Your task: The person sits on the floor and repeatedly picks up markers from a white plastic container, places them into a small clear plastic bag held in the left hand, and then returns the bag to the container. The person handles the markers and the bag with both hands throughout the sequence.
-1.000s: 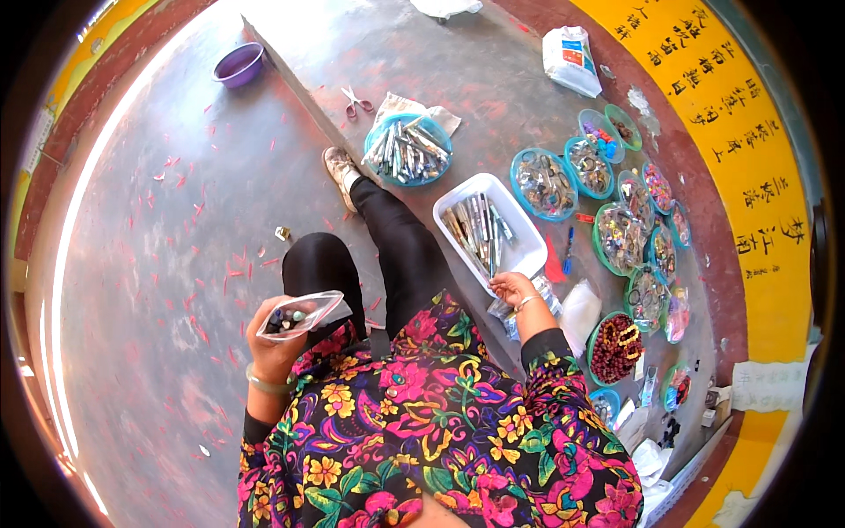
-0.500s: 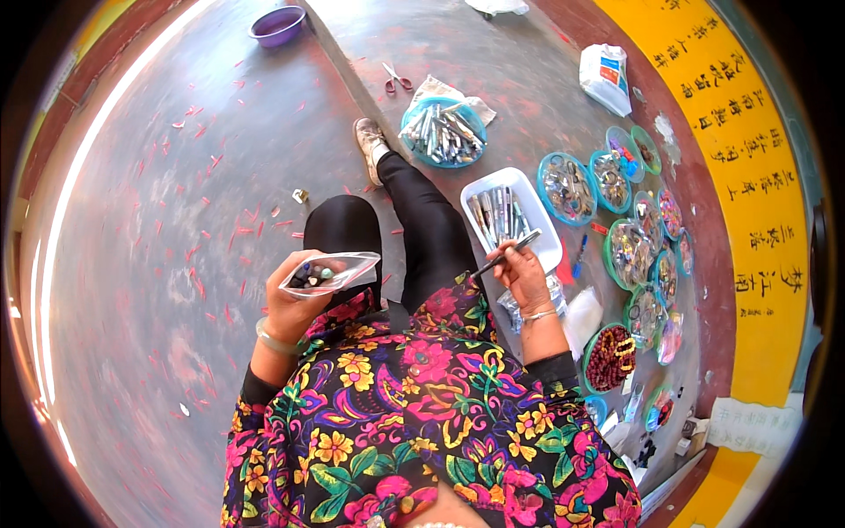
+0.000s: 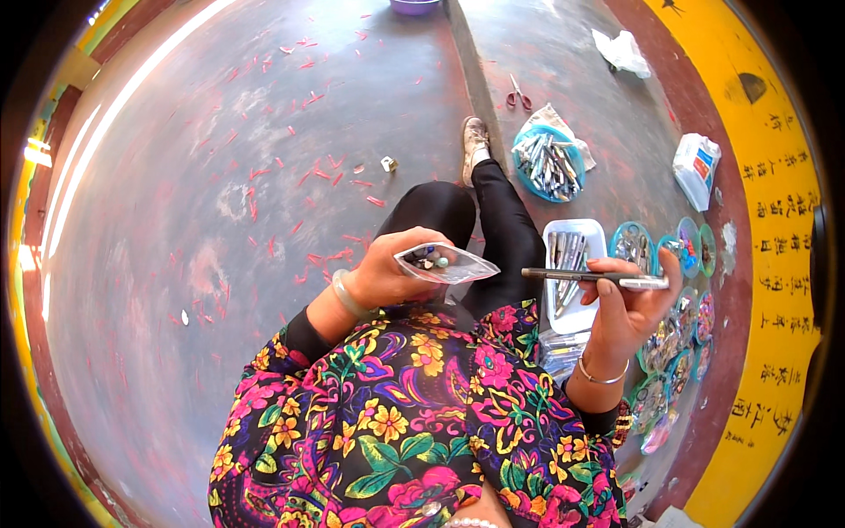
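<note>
"Talk me through it, biggest first."

"White tub, low on my right, a bunch of pens in it. Out past its left edge, my left hand grips a clear bag, one pointed corner aimed right."

"And the other side?"

"My right hand has one dark pen pinched, thumb to fingers. It's lying almost level, and in my view it runs from beyond the tub's left edge to past its right. Dark end faces left, straight toward the bag: near, not touching. Pale end's on the right hand's side."

"What can't you make out?"

"Tub's near right corner: it's behind my right hand. Left fingertips: mostly behind the bag. Whether the bag's mouth gapes, can't tell. And the small pieces inside it, dark and pale, too blurry to count."
</note>
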Demonstrator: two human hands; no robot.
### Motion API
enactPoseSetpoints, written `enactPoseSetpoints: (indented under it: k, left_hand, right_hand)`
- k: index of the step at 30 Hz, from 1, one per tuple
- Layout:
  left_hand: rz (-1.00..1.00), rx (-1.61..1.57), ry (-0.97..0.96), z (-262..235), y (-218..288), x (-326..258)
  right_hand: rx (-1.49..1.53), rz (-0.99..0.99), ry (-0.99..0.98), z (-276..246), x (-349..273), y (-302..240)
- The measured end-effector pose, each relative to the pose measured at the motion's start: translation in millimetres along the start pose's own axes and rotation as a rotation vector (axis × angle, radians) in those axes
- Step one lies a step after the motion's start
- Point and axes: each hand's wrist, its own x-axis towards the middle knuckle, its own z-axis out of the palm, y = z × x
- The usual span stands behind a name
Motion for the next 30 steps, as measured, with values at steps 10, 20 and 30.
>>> enactPoseSetpoints:
  k: [10, 20, 30]
  left_hand:
    - [-0.039, -0.096, -0.005, -2.7, 1.7, 1.6]
    - [-0.040, -0.124, -0.024, -4.1, -0.9, 2.6]
    - [-0.043, -0.169, 0.035, -1.6, 1.2, 1.8]
  right_hand:
    - [-0.286, -0.230, -0.408, 48.4, 10.0, 3.6]
    - [-0.339, -0.082, -0.406, 73.5, 13.4, 6.2]
    - [-0.415, -0.155, -0.387, 90.7, 7.3, 32.1]
